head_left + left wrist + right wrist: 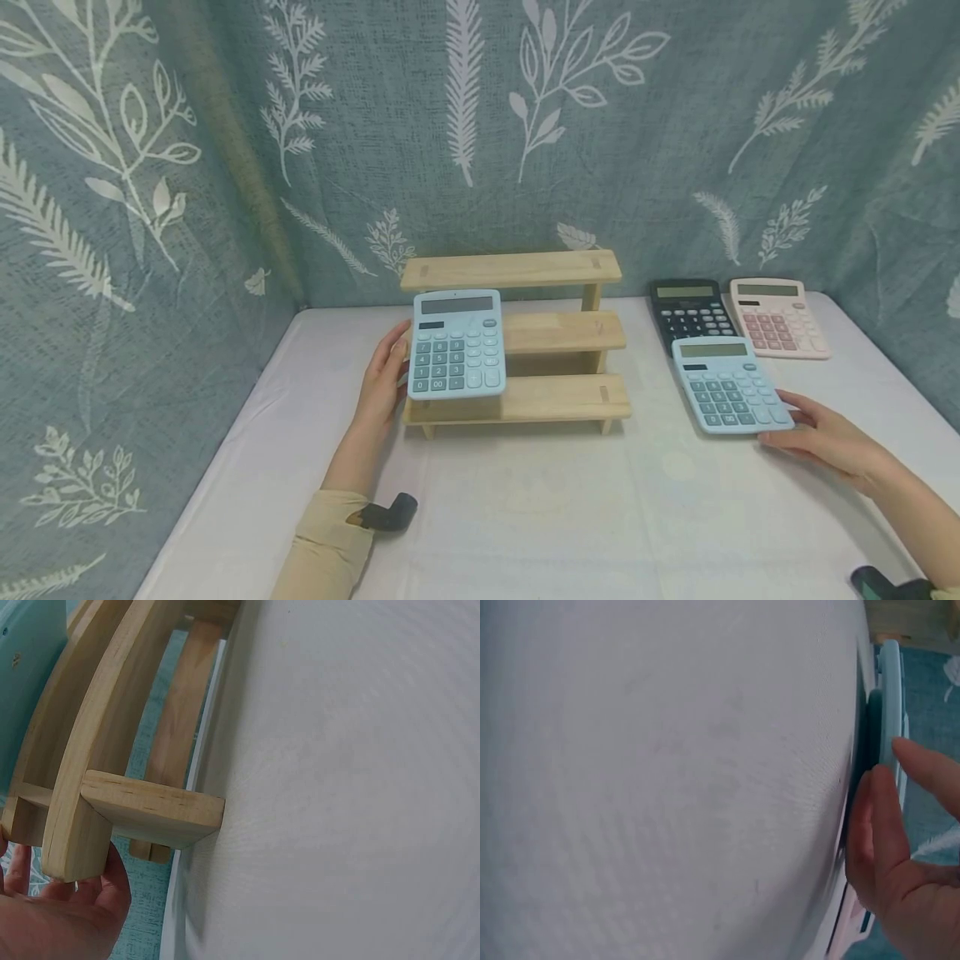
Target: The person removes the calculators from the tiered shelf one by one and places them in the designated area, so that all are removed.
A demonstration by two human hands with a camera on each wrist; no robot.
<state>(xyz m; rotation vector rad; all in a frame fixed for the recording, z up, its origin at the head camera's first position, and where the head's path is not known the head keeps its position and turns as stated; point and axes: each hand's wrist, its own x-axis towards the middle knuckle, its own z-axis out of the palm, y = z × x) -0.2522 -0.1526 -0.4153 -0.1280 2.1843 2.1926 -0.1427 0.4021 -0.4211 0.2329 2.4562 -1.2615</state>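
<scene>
A light blue calculator (457,343) leans face-out on the left part of a three-tier wooden shelf (558,332). My left hand (384,375) is at its left edge, beside the shelf's end. In the left wrist view, fingers (114,881) touch or pass behind the end of a wooden board (79,847); I cannot tell whether they grip it. My right hand (828,437) pinches the lower right corner of a second light blue calculator (729,386), whose near edge is tilted up. The right wrist view shows this calculator (889,705) edge-on, between thumb and fingers.
Behind the right-hand calculator lie a black calculator (678,317) and a pink one (780,321), partly overlapped by it. White cloth (525,517) covers the table. A blue-green leaf-patterned curtain (480,150) hangs at the back and sides.
</scene>
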